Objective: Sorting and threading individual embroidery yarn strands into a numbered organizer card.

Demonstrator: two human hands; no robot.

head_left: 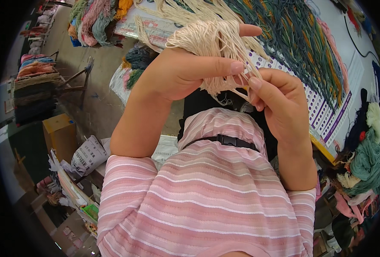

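A bundle of cream yarn [202, 40] hangs in loops over my left hand [177, 70], which holds it up in front of my body. The left thumb lies across the strands and one fingertip sticks out beyond them to the right. The other left fingers are hidden by the yarn. My right hand [284, 98] is closed in a pinch on a few strands at the bundle's right side, close to the left thumb tip. Loose loops droop below both hands.
Ahead is a table with a printed white sheet [322, 115], long green, blue and orange yarn [284, 38] and more cream strands [168, 10]. Coloured skeins hang at the far left [97, 21] and right [372, 158]. A cardboard box [60, 132] stands left.
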